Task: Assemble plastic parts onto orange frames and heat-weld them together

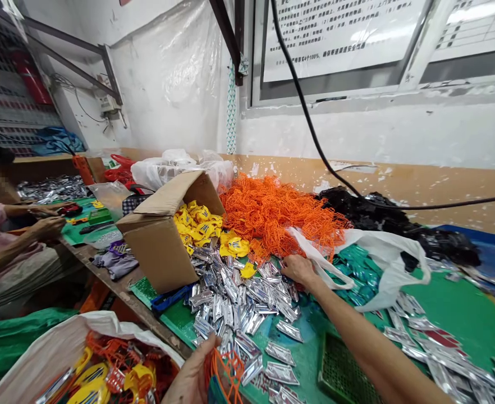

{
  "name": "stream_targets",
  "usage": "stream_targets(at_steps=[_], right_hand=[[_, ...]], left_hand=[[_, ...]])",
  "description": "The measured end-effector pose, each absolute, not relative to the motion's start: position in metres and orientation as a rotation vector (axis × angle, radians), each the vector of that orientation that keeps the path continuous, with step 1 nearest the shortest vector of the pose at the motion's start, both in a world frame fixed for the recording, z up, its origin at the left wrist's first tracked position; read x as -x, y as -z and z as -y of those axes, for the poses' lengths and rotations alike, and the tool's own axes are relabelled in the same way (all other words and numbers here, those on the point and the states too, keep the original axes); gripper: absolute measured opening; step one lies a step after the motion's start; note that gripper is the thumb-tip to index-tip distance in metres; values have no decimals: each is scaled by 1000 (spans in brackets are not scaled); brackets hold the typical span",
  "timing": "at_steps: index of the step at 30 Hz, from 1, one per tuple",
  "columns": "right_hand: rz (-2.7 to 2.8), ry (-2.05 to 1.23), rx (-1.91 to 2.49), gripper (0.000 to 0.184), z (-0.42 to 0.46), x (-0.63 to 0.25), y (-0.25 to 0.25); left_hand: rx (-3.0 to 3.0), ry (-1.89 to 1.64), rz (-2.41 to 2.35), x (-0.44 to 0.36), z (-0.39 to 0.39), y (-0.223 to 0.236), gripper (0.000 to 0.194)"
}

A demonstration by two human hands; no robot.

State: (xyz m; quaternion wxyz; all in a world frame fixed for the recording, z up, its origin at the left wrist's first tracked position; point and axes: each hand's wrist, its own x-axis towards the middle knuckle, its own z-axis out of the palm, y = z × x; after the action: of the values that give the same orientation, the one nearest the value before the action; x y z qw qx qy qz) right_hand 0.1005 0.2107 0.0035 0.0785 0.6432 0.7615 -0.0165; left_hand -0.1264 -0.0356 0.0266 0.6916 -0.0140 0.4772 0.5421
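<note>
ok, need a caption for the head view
Head view: left hand grasps orange plastic mesh; right hand sits beside a white bag, above silver sachets on a green mat.

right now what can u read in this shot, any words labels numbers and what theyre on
"100%": on the white printed notice in the window frame, at the end of a line; the Chinese lines around it are too blurred to read.
The ruled sheet to its right: too small to read.
The silver foil sachets: printed, but too small to read.
</note>
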Motion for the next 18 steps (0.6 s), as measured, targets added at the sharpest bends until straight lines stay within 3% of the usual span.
stream_targets(at_steps=[9, 18], right_hand=[[-2211, -52, -2092, 32, -200, -83, 0], [-2312, 44, -2201, 32, -194, -80, 4]], left_hand=[[48, -1147, -903, 111, 20, -27, 8], [31, -1169, -961, 98, 19, -37, 17]])
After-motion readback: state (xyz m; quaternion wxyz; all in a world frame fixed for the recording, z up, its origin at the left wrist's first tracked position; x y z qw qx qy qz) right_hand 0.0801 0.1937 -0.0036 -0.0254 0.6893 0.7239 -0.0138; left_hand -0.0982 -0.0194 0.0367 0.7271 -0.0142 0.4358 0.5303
